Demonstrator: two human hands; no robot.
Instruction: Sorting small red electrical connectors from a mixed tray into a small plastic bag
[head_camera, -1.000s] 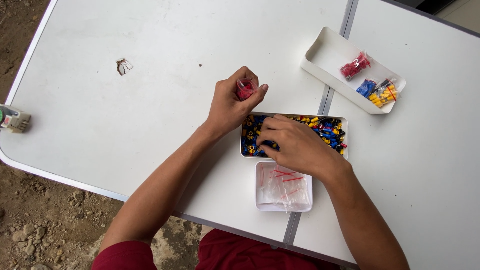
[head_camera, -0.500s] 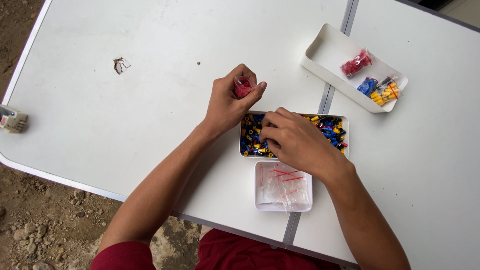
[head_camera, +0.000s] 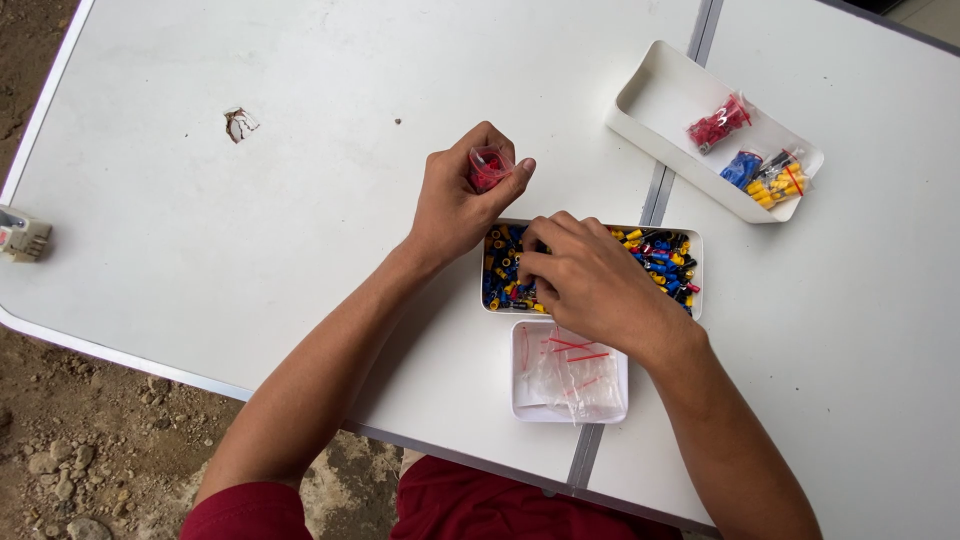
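My left hand (head_camera: 455, 205) holds a small clear bag with red connectors (head_camera: 489, 166) between thumb and fingers, just above the table. Below it sits a white tray (head_camera: 694, 240) full of several mixed red, blue, yellow and black connectors (head_camera: 660, 256). My right hand (head_camera: 590, 280) lies over that tray with its fingertips pinched down among the pieces at the left end; what they grip is hidden. A smaller white tray (head_camera: 518, 385) with empty clear zip bags (head_camera: 575, 370) stands right in front of it.
A long white tray (head_camera: 660, 95) at the back right holds three filled bags: red (head_camera: 718, 122), blue (head_camera: 742, 167) and yellow (head_camera: 778, 185). The white table (head_camera: 250, 250) has a chipped spot (head_camera: 240, 122). A small grey object (head_camera: 22, 235) lies at the left edge, above stony ground (head_camera: 70, 450).
My right hand has slid left inside the connector tray. My left hand and the red bag stay in about the same place. The view has shifted slightly.
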